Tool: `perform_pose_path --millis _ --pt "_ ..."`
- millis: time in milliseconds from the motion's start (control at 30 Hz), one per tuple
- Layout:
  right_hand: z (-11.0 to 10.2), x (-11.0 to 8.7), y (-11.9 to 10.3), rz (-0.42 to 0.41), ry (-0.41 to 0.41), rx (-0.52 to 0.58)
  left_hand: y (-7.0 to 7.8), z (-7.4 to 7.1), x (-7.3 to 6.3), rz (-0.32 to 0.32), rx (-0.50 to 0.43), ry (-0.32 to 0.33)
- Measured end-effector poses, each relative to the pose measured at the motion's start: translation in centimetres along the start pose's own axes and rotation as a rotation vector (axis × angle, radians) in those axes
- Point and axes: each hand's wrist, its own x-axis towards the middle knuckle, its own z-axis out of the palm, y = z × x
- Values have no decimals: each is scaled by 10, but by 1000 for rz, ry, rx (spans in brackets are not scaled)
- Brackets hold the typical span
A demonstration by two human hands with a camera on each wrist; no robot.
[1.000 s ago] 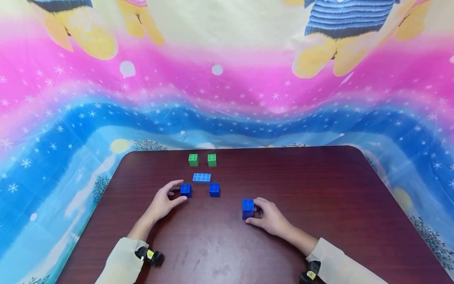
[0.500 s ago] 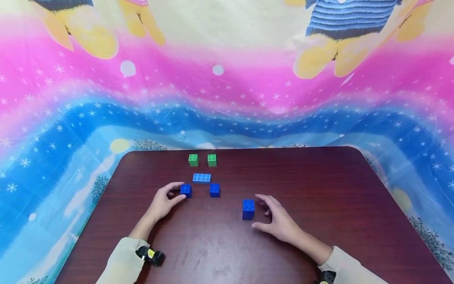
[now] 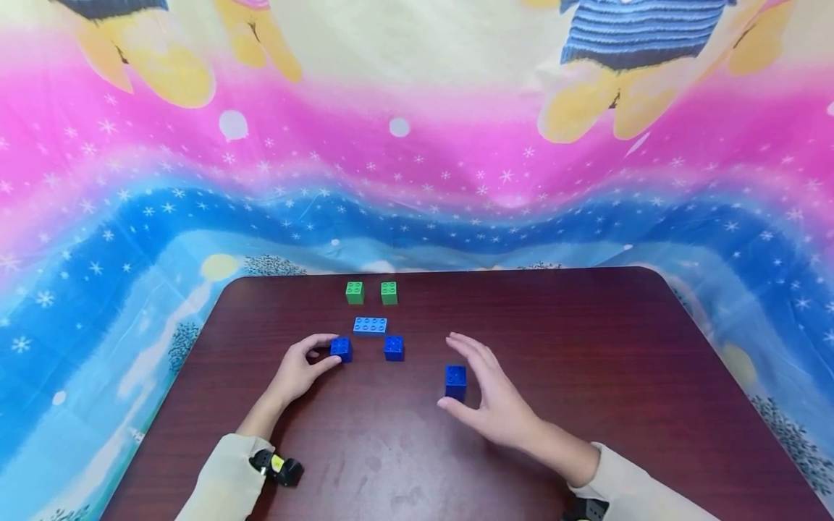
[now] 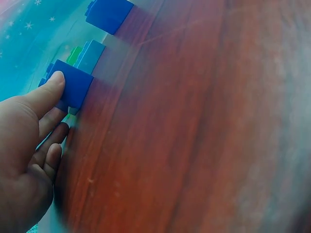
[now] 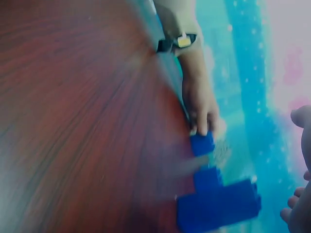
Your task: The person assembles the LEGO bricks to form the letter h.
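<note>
In the head view my left hand (image 3: pixel 296 373) pinches a small dark blue toy brick (image 3: pixel 342 350) standing on the table; in the left wrist view the thumb (image 4: pixel 57 77) presses on that brick's side. My right hand (image 3: pixel 502 409) is spread around a taller dark blue block (image 3: pixel 455 381), thumb at its near side and fingers beyond its far side, not gripping it. A second small dark blue brick (image 3: pixel 394 349) stands between the hands. In the right wrist view the taller block (image 5: pixel 218 206) looms close, with part of my right hand (image 5: pixel 301 194) at the edge.
Behind the blue bricks lies a flat light blue brick (image 3: pixel 370 326) with two rows of studs. Two green bricks (image 3: pixel 355 293) stand farther back, near the far edge of the dark wooden table (image 3: pixel 554 311). A printed cloth (image 3: pixel 417 181) hangs behind the table.
The right hand has let go of the taller blue block, drawn back to the right, then come forward and left with fingers spread around it. The left hand stays on its brick.
</note>
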Motion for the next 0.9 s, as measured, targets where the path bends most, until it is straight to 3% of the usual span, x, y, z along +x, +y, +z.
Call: perform_pose_path --millis 267,567,900 --pt "22 13 -27 -39 -70 48 -1 0 0 -18 16 9" --pt "57 24 -41 85 -206 155 -1 -2 0 -26 8 0" --pt "99 39 -11 211 -111 152 0 -1 0 -35 -4 -19"
